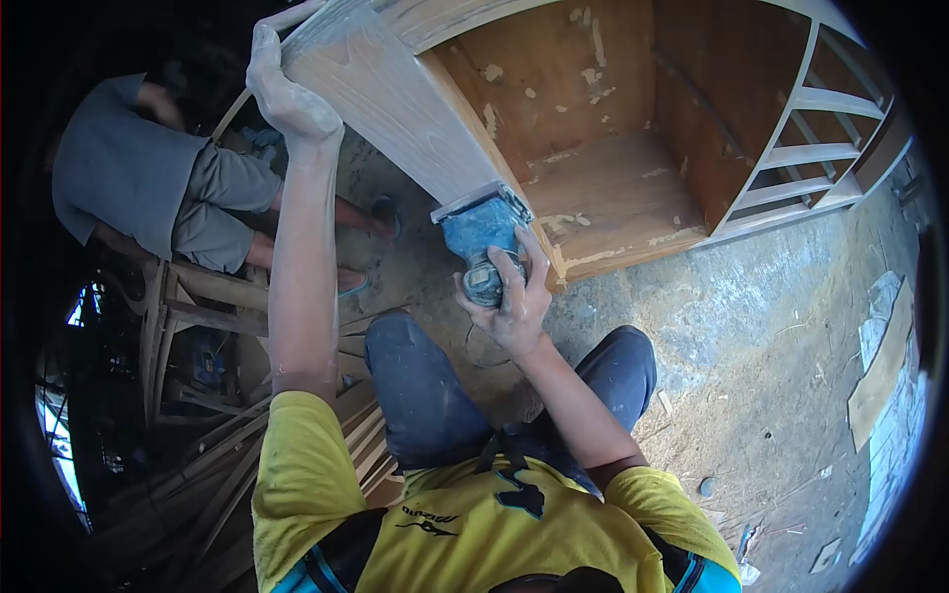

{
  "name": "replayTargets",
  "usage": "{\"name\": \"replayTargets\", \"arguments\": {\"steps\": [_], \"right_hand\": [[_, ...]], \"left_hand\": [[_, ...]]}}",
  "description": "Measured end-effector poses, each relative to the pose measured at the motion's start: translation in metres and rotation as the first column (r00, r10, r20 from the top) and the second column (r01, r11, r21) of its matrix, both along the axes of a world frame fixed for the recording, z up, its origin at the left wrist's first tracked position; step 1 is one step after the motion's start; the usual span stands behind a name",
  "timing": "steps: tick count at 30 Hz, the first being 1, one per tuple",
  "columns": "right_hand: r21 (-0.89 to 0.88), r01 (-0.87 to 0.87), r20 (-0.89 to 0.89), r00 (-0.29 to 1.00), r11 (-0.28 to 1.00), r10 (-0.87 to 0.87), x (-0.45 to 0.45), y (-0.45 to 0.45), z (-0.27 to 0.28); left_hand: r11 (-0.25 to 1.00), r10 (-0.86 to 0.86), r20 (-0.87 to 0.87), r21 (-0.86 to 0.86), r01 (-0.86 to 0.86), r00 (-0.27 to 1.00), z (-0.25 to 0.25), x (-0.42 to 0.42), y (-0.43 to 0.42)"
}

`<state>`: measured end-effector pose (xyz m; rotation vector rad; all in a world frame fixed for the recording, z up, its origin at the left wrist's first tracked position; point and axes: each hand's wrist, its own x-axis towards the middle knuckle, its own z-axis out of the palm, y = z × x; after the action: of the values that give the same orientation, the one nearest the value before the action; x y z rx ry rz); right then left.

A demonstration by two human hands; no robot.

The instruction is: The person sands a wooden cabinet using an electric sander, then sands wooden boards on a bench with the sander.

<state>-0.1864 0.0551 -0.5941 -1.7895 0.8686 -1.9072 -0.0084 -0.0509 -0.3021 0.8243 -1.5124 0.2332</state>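
My right hand [512, 301] is wrapped round the body of a dusty blue power sander [484, 232]. The sander's flat pad lies against the lower end of a pale, whitish wooden panel [395, 104], beside the open cabinet. At the top left, my left hand [292, 94] is raised and grips the panel's outer edge, its fingers partly hidden behind the wood. Both hands are coated in pale dust. The wooden cabinet [583, 109] shows a brown interior with light filler patches, and slatted framing at its right side.
A co-worker in grey [129, 168] bends over beside a wooden chair frame [213, 287] at the left. Long wood strips [227, 465] lie at the lower left. Cardboard [880, 366] and scraps lie on the dusty floor [732, 395] at the right.
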Motion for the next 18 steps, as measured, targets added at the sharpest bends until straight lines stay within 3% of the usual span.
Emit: {"name": "replayTargets", "arguments": {"steps": [1,3,7,9,12,16,18], "right_hand": [[0.023,0.008,-0.022,1.0,1.0,-0.008,0.0,0.002,-0.025],[0.051,0.003,-0.031,1.0,0.999,-0.001,0.002,0.006,-0.079],[0.062,0.004,-0.092,0.996,0.998,0.002,-0.003,0.007,-0.074],[0.014,0.007,-0.094,0.996,1.0,-0.006,-0.005,0.003,-0.043],[-0.059,0.013,-0.074,0.997,0.998,-0.017,-0.013,-0.006,0.034],[-0.191,0.034,0.032,0.999,0.981,-0.029,-0.017,-0.024,0.128],[-0.224,0.048,-0.042,0.997,0.973,-0.059,-0.02,-0.022,0.154]], "left_hand": [[1.0,0.01,-0.003,-0.009,-0.01,1.0,-0.002,-0.002,-0.001],[0.969,-0.247,-0.129,-0.01,0.248,0.96,-0.004,-0.008,-0.002],[0.996,-0.086,0.003,-0.018,0.086,0.996,-0.004,-0.002,0.001],[0.999,-0.004,0.068,-0.046,0.007,0.998,-0.003,0.005,0.003],[0.988,-0.14,-0.064,0.049,0.143,0.988,-0.002,0.002,0.004],[0.965,-0.242,-0.075,0.089,0.248,0.967,-0.002,0.005,0.003],[0.954,-0.282,-0.099,0.079,0.29,0.954,-0.001,-0.002,0.005]]}}
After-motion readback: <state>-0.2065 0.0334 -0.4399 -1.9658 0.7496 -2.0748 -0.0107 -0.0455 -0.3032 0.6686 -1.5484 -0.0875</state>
